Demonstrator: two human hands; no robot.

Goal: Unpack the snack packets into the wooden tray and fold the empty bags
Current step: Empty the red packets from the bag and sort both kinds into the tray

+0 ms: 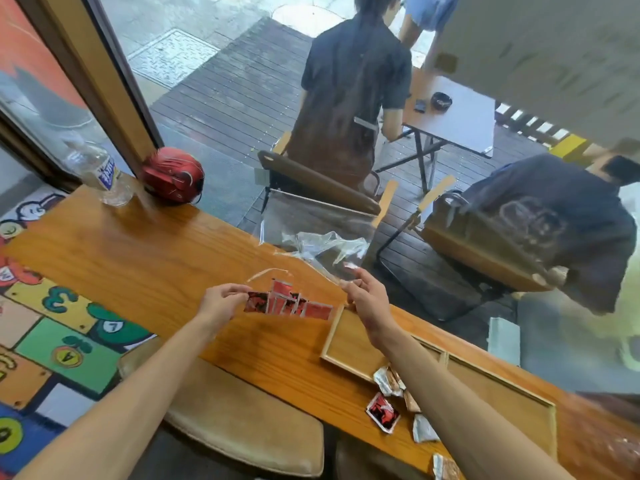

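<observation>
My left hand (221, 301) pinches the edge of a clear plastic bag (287, 299) that holds several red snack packets, lifted just above the wooden counter. My right hand (367, 296) is raised beside it with fingers curled near the bag's other edge; whether it grips the plastic I cannot tell. A second, empty clear bag (329, 251) lies crumpled behind them at the counter's far edge. The wooden tray (332, 337) sits under my right forearm, its left compartment bare. Loose packets, one red (382, 412) and some silver-brown (389, 379), lie in front of the tray.
A water bottle (104, 171) and a red helmet-like object (173, 174) stand at the counter's far left. A padded stool (242, 424) is below the counter. Behind the window glass, people sit and stand at chairs and a folding table (453, 116).
</observation>
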